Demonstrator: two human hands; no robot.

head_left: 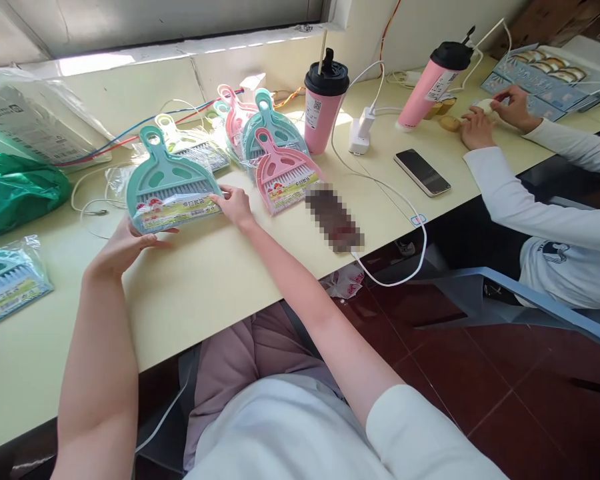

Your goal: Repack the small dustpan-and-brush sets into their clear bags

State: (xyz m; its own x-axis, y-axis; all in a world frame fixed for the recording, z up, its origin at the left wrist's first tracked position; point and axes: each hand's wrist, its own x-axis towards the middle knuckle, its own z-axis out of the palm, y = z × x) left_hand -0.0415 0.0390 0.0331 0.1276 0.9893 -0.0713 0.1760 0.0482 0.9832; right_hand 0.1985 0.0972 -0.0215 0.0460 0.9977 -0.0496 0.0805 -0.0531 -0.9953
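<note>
A teal dustpan and brush set (173, 180) with a printed label strip stands tilted on the table, handle up. My left hand (125, 247) grips its lower left corner, thumb stretched along the bottom edge and some fingers hidden behind. At the right edge, my right hand (236, 205) pinches the same set between thumb and fingers. Just right of it leans a pink dustpan and brush set (286, 175), in front of another teal dustpan set (271, 127). A pale green set (193, 147) lies behind the held one.
Wrapped brushes (10, 283) lie at far left, below a green plastic bag (20, 190). A pink cup (321, 107), charger (361, 133), blurred phone (334, 220) and black phone (423, 172) are rightward. A white cable (423, 247) droops over the edge. Another person's hands (480, 127) work at right.
</note>
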